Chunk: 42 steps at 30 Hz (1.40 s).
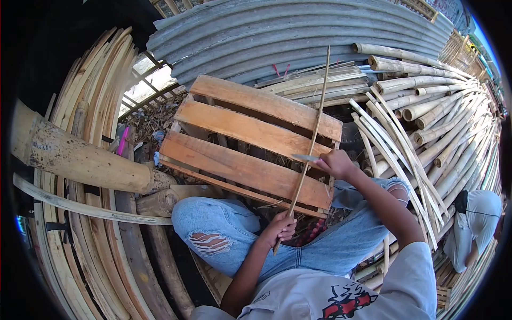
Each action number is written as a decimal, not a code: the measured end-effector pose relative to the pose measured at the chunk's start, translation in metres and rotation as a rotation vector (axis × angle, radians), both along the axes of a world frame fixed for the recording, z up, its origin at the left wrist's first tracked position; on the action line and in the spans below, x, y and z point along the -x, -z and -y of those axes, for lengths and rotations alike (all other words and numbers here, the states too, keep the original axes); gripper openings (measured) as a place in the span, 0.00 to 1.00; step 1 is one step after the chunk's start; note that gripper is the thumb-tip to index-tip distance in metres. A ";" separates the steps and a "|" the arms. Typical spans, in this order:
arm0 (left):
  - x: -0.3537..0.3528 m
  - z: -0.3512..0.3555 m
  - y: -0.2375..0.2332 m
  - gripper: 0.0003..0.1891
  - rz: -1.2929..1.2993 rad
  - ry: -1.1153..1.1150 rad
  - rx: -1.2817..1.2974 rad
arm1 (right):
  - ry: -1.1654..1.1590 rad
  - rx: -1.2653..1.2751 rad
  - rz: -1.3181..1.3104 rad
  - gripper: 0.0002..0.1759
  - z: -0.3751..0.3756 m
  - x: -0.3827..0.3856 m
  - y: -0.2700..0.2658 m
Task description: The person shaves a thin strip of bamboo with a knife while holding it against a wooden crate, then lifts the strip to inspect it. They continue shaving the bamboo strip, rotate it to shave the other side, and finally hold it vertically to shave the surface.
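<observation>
My left hand (278, 229) is wrapped round the lower part of a long thin bamboo strip (319, 114), which rises steeply across a slatted wooden crate (234, 128). Its lower end sticks out below my fist. Further up, my right hand (335, 163) is closed on a knife, whose blade (305, 157) points left and lies across the strip. The crate stands in front of my bent knees, with three wide planks on top and gaps between them.
Split bamboo lengths (93, 213) and a thick pole (85, 149) lie on the left. Many poles (426, 112) and pale strips (394, 154) are piled on the right. Corrugated sheets (298, 37) stand behind the crate. Another person (474, 224) is at the right edge.
</observation>
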State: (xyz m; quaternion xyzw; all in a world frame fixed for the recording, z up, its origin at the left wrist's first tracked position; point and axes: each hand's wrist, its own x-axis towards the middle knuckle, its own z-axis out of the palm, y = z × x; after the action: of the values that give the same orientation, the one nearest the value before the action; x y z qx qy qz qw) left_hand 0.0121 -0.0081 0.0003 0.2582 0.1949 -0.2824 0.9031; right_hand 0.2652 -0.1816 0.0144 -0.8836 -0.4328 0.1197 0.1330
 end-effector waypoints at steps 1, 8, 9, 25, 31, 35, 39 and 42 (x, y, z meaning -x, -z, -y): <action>0.004 0.002 -0.001 0.08 -0.009 0.001 0.003 | 0.172 -0.008 0.047 0.32 0.003 -0.012 -0.001; 0.001 0.002 -0.002 0.08 -0.033 0.011 0.019 | 0.054 0.024 -0.079 0.31 -0.002 -0.003 -0.012; 0.000 0.003 -0.002 0.08 -0.042 0.014 -0.025 | -0.066 0.044 -0.120 0.30 -0.007 0.017 -0.022; -0.013 0.009 -0.003 0.07 -0.068 0.019 -0.037 | 0.103 0.027 -0.222 0.12 -0.004 0.017 -0.019; -0.012 0.012 0.003 0.06 -0.046 0.030 -0.091 | 0.074 0.131 -0.183 0.15 -0.002 0.036 -0.007; -0.009 0.012 0.006 0.06 -0.027 0.019 -0.121 | 0.008 0.097 -0.106 0.16 -0.002 0.042 -0.002; -0.005 0.019 0.002 0.06 -0.024 0.029 -0.189 | 0.318 0.122 0.067 0.16 0.004 0.005 -0.005; -0.005 0.019 0.002 0.06 -0.038 0.017 -0.081 | 0.366 0.107 0.097 0.16 0.008 -0.018 -0.002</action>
State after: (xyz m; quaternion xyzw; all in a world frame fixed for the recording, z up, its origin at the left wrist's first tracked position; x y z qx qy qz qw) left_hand 0.0175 -0.0272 -0.0015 0.2907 0.2209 -0.2869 0.8857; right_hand 0.2833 -0.1895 0.0161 -0.9581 -0.2636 0.0735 0.0846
